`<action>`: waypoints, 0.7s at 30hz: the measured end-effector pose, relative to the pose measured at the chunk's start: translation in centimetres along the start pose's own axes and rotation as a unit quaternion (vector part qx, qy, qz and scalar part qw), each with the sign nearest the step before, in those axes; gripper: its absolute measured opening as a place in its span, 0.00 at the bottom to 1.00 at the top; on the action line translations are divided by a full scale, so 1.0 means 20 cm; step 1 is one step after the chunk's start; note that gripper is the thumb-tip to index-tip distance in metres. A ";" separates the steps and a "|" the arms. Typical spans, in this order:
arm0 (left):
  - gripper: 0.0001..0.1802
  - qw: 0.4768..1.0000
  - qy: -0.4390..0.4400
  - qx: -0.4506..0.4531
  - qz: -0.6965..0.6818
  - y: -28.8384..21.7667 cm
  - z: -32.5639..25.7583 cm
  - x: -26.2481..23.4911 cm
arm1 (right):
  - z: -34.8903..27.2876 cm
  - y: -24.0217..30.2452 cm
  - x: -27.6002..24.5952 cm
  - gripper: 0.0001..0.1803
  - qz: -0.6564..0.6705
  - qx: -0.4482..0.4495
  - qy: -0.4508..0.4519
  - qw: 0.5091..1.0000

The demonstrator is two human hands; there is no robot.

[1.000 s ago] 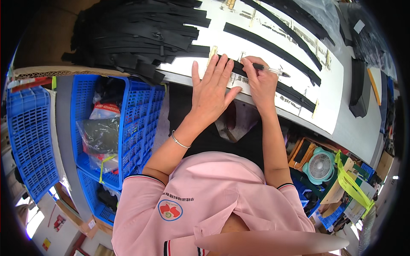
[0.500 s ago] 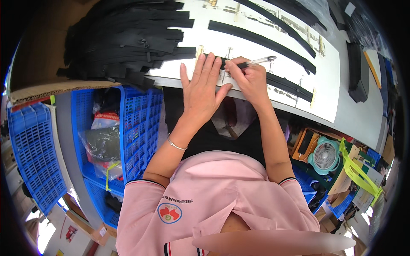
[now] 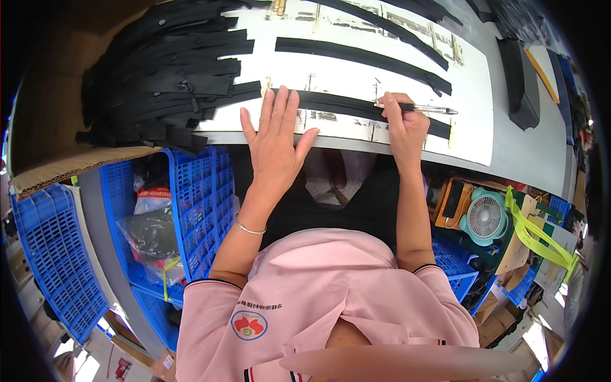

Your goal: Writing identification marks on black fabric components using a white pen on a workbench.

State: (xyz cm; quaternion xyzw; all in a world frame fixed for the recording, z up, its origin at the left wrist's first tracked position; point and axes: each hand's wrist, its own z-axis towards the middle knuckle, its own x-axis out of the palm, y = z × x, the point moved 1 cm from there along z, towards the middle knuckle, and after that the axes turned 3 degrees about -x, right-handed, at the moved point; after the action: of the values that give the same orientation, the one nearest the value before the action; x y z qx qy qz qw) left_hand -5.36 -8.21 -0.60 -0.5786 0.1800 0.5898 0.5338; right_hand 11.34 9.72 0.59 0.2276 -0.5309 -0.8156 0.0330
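A black zipper strip (image 3: pixel 337 102) lies lengthwise along the near side of a white board (image 3: pixel 474 95). My left hand (image 3: pixel 273 149) rests flat on the strip's left part, fingers spread and thumb out to the side. In my right hand (image 3: pixel 407 130) is a pen (image 3: pixel 436 110) with a clear barrel, pinched between thumb and fingers. Its writing end points left at the strip's right part; whether the tip touches is too small to tell. Dark marks and yellowish tape pieces show on the board around the strip.
A large heap of black zippers (image 3: pixel 159 70) covers the left end. Two more black strips, a middle one (image 3: pixel 363 60) and a slanting one (image 3: pixel 388 28), lie farther back. Blue crates (image 3: pixel 200 204) stand below at left, a small teal fan (image 3: pixel 485 216) at right.
My right hand with the pen has moved right along the strip, away from my left hand. My left hand now lies farther left in the picture; the whole view has shifted somewhat.
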 end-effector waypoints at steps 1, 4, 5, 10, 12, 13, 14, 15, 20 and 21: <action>0.39 1.000 0.002 0.002 0.001 -0.01 0.00 0.00 | -0.01 -0.01 0.00 0.16 -0.004 -0.002 0.006 1.000; 0.41 1.000 -0.002 -0.005 -0.027 -0.08 0.01 -0.02 | 0.00 0.00 0.00 0.16 -0.019 -0.009 0.008 1.000; 0.41 0.998 0.018 0.019 -0.058 -0.13 0.01 -0.01 | 0.00 0.00 0.00 0.16 -0.019 -0.007 0.006 1.000; 0.38 0.987 0.067 0.070 -0.125 -0.31 0.01 0.06 | 0.00 0.00 0.01 0.15 -0.003 0.002 -0.002 1.000; 0.35 0.992 0.057 0.054 -0.103 -0.32 0.01 0.08 | 0.00 0.00 0.01 0.15 -0.008 -0.004 -0.002 1.000; 0.35 0.991 0.059 0.055 -0.103 -0.32 0.01 0.09 | 0.00 -0.01 0.01 0.14 -0.010 -0.010 -0.002 1.000; 0.34 0.992 0.052 0.058 -0.104 -0.32 0.01 0.09 | -0.01 -0.01 0.01 0.14 -0.011 -0.009 -0.003 1.000; 0.33 0.992 0.046 0.062 -0.104 -0.31 0.01 0.10 | 0.00 -0.01 0.01 0.14 -0.020 -0.020 -0.001 1.000; 0.31 0.992 0.032 0.068 -0.100 -0.32 0.01 0.11 | 0.00 0.00 0.02 0.15 -0.060 -0.053 -0.001 0.997; 0.30 0.993 0.019 0.072 -0.092 -0.32 0.01 0.11 | 0.00 0.01 0.03 0.15 -0.062 -0.049 -0.009 0.997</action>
State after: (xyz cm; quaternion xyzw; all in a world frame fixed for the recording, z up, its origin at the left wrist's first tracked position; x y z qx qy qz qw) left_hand 0.42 -4.75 0.11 -0.5637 0.1777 0.5125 0.6228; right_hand 10.86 9.48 0.50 0.2511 -0.4756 -0.8430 -0.0116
